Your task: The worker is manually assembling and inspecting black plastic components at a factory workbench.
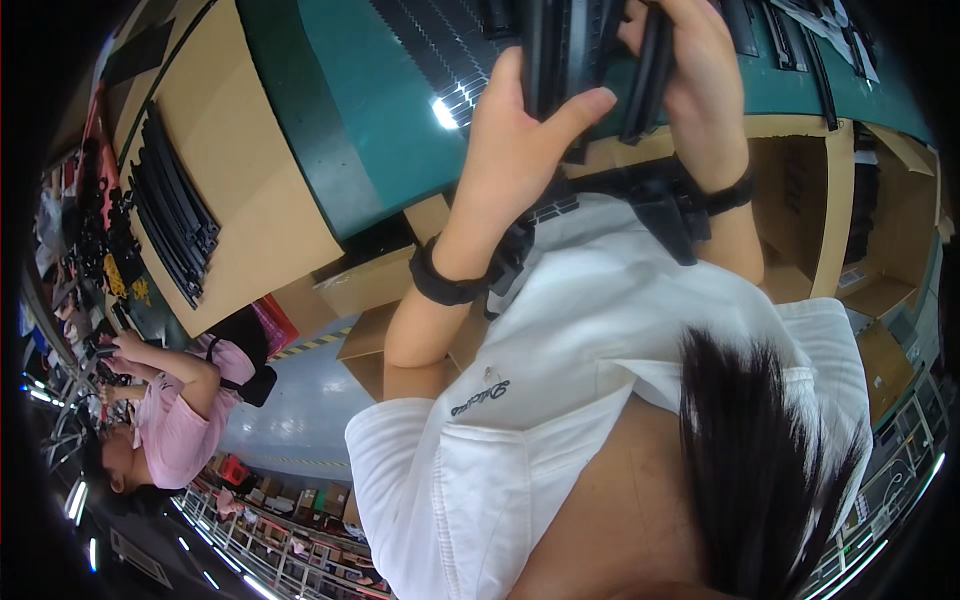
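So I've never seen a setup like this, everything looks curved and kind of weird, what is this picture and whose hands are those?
There is no robot here: this is a person working bare-handed. The one picture comes from a wide fisheye camera on that person's head, looking down, so straight edges bend toward the rim. The left hand and right hand near the top are the wearer's own, and they hold long black pieces; the top edge cuts these off. Under them is a green table with more dark parts on it. To the left, a cardboard sheet bears a row of black strips. The person in pink is someone else, nearby.
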### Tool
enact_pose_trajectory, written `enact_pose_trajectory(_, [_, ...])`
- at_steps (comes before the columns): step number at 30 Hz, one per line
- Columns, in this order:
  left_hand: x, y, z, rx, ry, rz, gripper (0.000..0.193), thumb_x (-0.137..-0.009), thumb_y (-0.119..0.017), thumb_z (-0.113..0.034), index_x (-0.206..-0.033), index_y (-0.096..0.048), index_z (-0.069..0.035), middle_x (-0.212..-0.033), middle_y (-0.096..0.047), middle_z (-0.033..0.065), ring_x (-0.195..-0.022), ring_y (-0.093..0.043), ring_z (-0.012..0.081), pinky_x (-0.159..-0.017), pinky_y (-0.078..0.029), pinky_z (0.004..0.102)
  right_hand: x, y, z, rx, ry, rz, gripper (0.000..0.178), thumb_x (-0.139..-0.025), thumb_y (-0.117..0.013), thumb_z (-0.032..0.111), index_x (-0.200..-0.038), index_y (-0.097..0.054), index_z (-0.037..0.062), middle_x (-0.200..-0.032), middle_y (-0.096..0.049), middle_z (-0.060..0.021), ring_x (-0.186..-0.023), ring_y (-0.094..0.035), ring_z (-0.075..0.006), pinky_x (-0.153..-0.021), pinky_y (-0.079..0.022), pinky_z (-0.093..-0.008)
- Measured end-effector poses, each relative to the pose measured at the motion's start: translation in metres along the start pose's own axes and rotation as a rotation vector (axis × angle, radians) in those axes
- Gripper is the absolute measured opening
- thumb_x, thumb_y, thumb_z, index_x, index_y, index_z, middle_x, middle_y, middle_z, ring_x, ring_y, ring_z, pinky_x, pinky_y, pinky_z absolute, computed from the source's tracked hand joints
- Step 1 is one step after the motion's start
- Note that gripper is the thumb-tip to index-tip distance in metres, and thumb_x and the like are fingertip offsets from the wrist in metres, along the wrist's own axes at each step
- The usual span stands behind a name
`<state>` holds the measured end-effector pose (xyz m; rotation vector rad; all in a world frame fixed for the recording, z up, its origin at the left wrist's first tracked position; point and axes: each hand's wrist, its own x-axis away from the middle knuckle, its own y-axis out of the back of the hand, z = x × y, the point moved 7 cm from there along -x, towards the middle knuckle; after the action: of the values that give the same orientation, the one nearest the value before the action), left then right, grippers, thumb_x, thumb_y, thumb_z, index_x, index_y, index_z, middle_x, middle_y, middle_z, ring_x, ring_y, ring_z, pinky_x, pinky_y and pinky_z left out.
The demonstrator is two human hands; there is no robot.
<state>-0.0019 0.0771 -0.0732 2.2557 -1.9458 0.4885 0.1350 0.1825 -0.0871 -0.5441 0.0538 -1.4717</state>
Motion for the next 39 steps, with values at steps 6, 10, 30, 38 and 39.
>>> enact_pose_trajectory(6, [-0.005, -0.001, 0.007, 0.262, -0.027, -0.021, 0.045, -0.096, -0.075, -0.023, -0.126, -0.054, 0.005, -0.108, -0.068, 0.0084, -0.095, -0.065, 0.0123, -0.082, -0.055, 0.0284, 0.007, -0.031, -0.026, -0.062, -0.109, 0.101, 0.018, -0.098, -0.060, 0.008, -0.115, -0.063, 0.0009, -0.099, -0.070, -0.0074, -0.084, -0.069, -0.0153, -0.073, -0.057, -0.0278])
enact_pose_trajectory(10, [-0.005, 0.011, 0.007, 0.109, -0.015, 0.001, 0.042, -0.096, -0.074, -0.017, -0.127, -0.056, 0.005, -0.110, -0.070, 0.0109, -0.096, -0.068, 0.0136, -0.081, -0.056, 0.0280, 0.001, -0.028, -0.029, -0.026, -0.020, 0.130, 0.019, -0.097, -0.059, 0.005, -0.116, -0.062, 0.0008, -0.102, -0.069, -0.0069, -0.086, -0.068, -0.0145, -0.077, -0.057, -0.0279])
enact_pose_trajectory(30, [0.013, 0.000, -0.005, 0.149, 0.161, 0.399, 0.043, -0.109, -0.051, -0.021, -0.141, -0.039, 0.004, -0.124, -0.061, 0.0279, -0.093, -0.073, 0.0364, -0.068, -0.066, 0.0449, -0.001, -0.029, -0.016, -0.233, -0.093, 0.181, 0.016, -0.101, -0.062, 0.010, -0.114, -0.066, 0.0012, -0.096, -0.074, -0.0073, -0.078, -0.072, -0.0156, -0.071, -0.060, -0.0268])
enact_pose_trajectory(38, [0.018, -0.002, -0.005, 0.542, 0.170, 0.467, 0.043, -0.111, -0.043, -0.026, -0.137, -0.046, 0.007, -0.121, -0.062, 0.0343, -0.082, -0.071, 0.0330, -0.060, -0.059, 0.0342, -0.011, -0.032, -0.022, -0.441, -0.127, 0.260, 0.018, -0.101, -0.062, 0.011, -0.115, -0.066, 0.0010, -0.100, -0.075, -0.0082, -0.084, -0.074, -0.0167, -0.077, -0.062, -0.0290])
enact_pose_trajectory(39, [0.017, -0.003, -0.004, 0.490, 0.167, 0.424, 0.041, -0.111, -0.044, -0.025, -0.134, -0.049, 0.008, -0.117, -0.064, 0.0329, -0.078, -0.069, 0.0296, -0.055, -0.055, 0.0306, -0.012, -0.032, -0.023, -0.425, -0.104, 0.269, 0.018, -0.101, -0.063, 0.012, -0.115, -0.066, 0.0016, -0.100, -0.074, -0.0073, -0.083, -0.073, -0.0157, -0.075, -0.062, -0.0285])
